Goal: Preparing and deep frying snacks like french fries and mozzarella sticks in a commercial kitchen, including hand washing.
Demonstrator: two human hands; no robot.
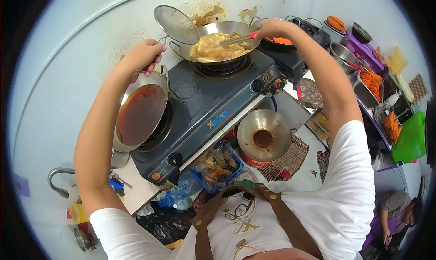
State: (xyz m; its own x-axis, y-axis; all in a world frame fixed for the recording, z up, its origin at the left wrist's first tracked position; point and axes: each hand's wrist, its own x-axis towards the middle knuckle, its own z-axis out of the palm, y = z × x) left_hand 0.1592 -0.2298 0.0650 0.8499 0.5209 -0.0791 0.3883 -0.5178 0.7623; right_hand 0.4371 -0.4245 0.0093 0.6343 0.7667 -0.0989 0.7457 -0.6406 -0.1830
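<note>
My left hand [147, 59] grips the handle of a round wire-mesh strainer [177, 24], held up at the left rim of a metal wok [218, 57]. Pale yellow pieces [218, 46] bubble in oil in that wok, on the far burner. My right hand [269, 29] is closed on the red handle of metal tongs [238, 39], whose tips reach the pieces. Below my left hand, a second wok [141, 115] with dark reddish-brown liquid sits tilted on the near burner of the gas stove [204, 99].
Beyond the stove, a pan with orange pieces [282, 41] sits on another burner. A wok with a little dark liquid [264, 135] stands low in front. A blue basket [218, 168] holds scraps. At right are orange food in a metal tray [362, 86] and a crouching person [391, 212].
</note>
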